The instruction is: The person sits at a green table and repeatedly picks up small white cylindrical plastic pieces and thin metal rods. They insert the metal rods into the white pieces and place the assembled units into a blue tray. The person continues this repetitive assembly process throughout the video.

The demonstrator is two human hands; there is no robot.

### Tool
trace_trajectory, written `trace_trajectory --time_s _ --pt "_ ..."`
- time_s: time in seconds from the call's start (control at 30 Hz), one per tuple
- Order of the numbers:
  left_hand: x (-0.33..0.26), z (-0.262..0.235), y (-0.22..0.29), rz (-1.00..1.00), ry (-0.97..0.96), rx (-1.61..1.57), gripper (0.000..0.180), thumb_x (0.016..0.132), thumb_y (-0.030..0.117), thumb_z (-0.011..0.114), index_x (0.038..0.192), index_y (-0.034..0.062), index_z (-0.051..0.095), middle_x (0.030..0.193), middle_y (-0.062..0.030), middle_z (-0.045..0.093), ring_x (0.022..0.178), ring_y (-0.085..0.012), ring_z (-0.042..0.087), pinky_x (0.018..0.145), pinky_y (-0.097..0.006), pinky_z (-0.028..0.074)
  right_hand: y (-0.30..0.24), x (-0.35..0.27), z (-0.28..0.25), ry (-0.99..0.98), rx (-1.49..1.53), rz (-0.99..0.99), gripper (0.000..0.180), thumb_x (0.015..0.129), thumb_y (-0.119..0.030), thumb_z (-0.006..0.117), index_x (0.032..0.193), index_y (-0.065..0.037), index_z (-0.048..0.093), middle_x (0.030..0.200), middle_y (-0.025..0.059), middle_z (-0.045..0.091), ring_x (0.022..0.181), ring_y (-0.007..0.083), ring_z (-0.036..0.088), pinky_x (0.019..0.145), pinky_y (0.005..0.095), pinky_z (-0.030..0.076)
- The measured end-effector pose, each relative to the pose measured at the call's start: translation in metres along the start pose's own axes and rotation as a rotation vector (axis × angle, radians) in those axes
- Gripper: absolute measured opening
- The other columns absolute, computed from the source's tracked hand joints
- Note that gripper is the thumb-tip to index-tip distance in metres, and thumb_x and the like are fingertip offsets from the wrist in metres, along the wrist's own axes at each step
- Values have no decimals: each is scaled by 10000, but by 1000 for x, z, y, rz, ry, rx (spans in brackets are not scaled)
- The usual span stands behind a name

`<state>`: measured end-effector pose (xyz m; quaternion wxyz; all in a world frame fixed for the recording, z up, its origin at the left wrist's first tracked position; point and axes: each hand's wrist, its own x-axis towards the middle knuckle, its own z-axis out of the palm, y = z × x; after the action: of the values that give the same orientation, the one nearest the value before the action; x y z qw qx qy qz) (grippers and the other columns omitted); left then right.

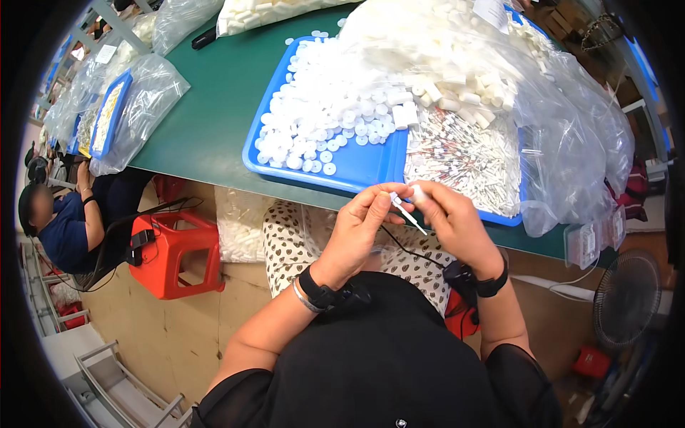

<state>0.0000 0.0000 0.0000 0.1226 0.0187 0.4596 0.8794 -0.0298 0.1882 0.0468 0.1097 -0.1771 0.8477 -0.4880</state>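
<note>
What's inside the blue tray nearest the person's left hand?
Loose white discs lie in the blue tray. What's at its back right, under the plastic bag, is covered.

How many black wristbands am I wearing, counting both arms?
2: one black wristband on your left wrist, another on your right wrist. None seem hidden.

No words here can be read. The white label (491, 11) by the big bag (439, 46) is too blurry.

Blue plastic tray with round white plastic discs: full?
Not full: the tray shows bare bottom toward its front right; discs heap behind and left.
</note>
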Motion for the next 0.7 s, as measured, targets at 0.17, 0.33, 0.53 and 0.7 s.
trace_trajectory --time_s 0.17,0.33,0.53,0.7 --pt "-3 -1 -5 -1 33 114 353 1044 279 506 1233 -4 601 1163 -80 654 949 -116 614 860 -270 507 11 -10 17 64 639 186 108 954 -38 627 1038 17 589 828 3 616 742 22 559 628 201 453" --pt "-7 -2 -10 -131 69 -91 334 1035 276 529 1229 16 609 1110 -44 658 903 -92 595 821 -247 495 12 -18 15 29 322 192 143 892 2 678 908 -5 536 766 16 599 686 46 561 573 231 454" --pt "-11 4 -14 -165 99 1 287 1029 240 543 1213 36 626 1037 -15 629 867 -78 575 774 -223 482 8 -22 26 106 -96 -113 199 866 -19 715 908 -8 520 779 49 625 687 95 627 588 254 495" --pt "-14 7 -5 127 70 474 260 1024 156 526 1214 26 647 1067 -62 607 861 -95 576 787 -227 482 12 -23 25 0 651 228 195 946 -73 641 1029 -2 480 879 87 629 788 156 689 674 264 560"
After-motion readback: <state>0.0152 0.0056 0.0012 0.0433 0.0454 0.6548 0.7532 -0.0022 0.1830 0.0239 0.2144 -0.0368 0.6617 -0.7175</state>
